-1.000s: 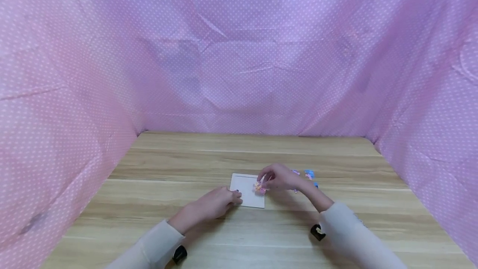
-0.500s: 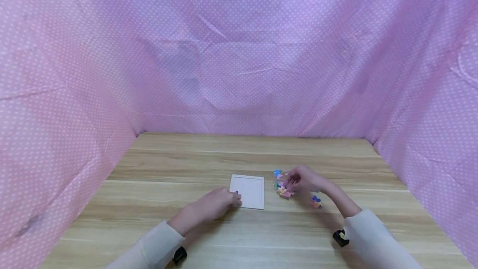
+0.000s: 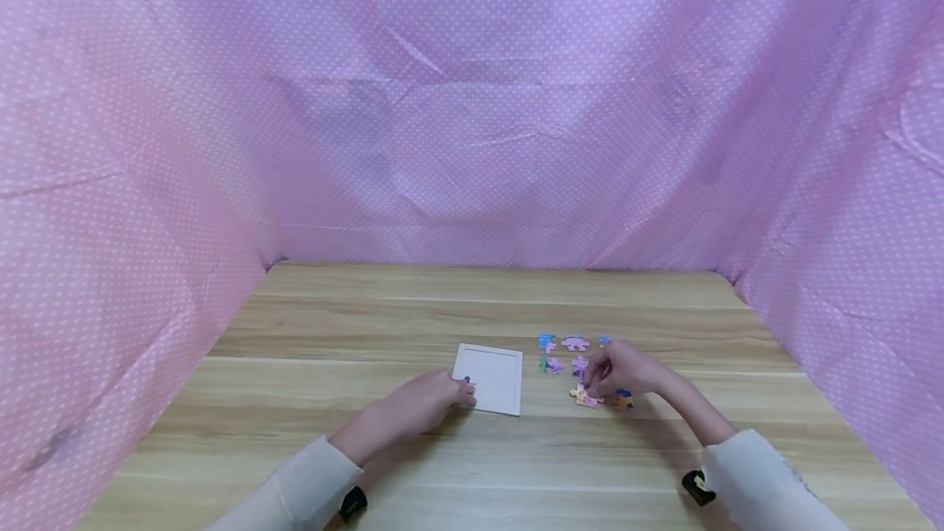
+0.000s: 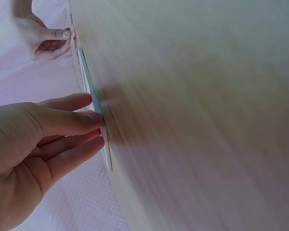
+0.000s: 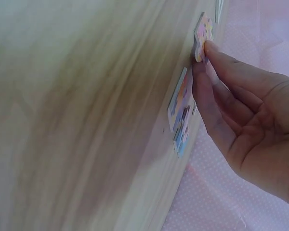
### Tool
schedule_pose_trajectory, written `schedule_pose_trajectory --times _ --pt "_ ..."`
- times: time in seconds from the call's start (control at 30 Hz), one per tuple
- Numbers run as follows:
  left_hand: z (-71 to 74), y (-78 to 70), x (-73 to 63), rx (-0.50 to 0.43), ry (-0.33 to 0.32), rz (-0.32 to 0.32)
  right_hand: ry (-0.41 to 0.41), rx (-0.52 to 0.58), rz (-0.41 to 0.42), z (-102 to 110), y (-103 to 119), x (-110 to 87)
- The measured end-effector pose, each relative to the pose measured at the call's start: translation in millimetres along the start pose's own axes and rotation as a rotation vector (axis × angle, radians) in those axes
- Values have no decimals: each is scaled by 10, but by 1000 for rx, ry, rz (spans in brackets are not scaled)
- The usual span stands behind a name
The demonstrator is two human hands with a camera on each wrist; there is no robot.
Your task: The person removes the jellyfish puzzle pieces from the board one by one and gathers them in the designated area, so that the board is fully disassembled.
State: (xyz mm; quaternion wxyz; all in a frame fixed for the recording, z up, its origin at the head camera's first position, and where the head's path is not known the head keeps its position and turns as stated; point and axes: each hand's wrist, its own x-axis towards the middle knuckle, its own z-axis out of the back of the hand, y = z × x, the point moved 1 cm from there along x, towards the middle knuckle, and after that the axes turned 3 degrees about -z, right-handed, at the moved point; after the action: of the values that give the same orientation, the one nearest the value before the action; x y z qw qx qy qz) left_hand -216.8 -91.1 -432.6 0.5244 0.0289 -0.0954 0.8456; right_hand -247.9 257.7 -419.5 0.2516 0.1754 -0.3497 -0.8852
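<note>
My right hand (image 3: 627, 367) pinches a yellow-and-pink jigsaw piece (image 3: 586, 396) between thumb and finger, low over the table. In the right wrist view that piece stands tilted at the fingertips. My left hand (image 3: 428, 401) rests its fingertips on the left edge of a white square puzzle tray (image 3: 496, 379). Beside those fingers a small dark-and-pink jigsaw piece (image 3: 468, 381) peeks out in the tray's left part, mostly hidden by the hand. In the left wrist view the fingers (image 4: 72, 122) reach fairly straight to the tray's rim.
Loose jigsaw pieces lie right of the tray: a blue-and-pink one (image 3: 547, 342), a pink one (image 3: 575, 343), a green-and-purple one (image 3: 551, 365), and an orange-and-blue one (image 3: 624, 399) close to my right hand. Pink dotted cloth (image 3: 487, 146) walls the wooden table (image 3: 354, 310).
My right hand has carried the yellow-and-pink jigsaw piece from over the tray rightward, to among the loose pieces. My left hand has stayed at the tray's left edge.
</note>
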Motion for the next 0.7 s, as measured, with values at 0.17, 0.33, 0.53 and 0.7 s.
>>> schedule_pose_trajectory --times 0.17,0.33,0.53,0.7 --pt "-1 14 2 -4 -4 8 -30 -52 11 -21 -9 18" --pt "-1 29 7 -6 -5 10 -36 -69 12 -15 -5 23" --pt "1 28 6 -16 1 29 -79 -76 32 -10 38 65" --pt "6 22 -14 -37 -4 21 -110 -79 60 -93 126 209"
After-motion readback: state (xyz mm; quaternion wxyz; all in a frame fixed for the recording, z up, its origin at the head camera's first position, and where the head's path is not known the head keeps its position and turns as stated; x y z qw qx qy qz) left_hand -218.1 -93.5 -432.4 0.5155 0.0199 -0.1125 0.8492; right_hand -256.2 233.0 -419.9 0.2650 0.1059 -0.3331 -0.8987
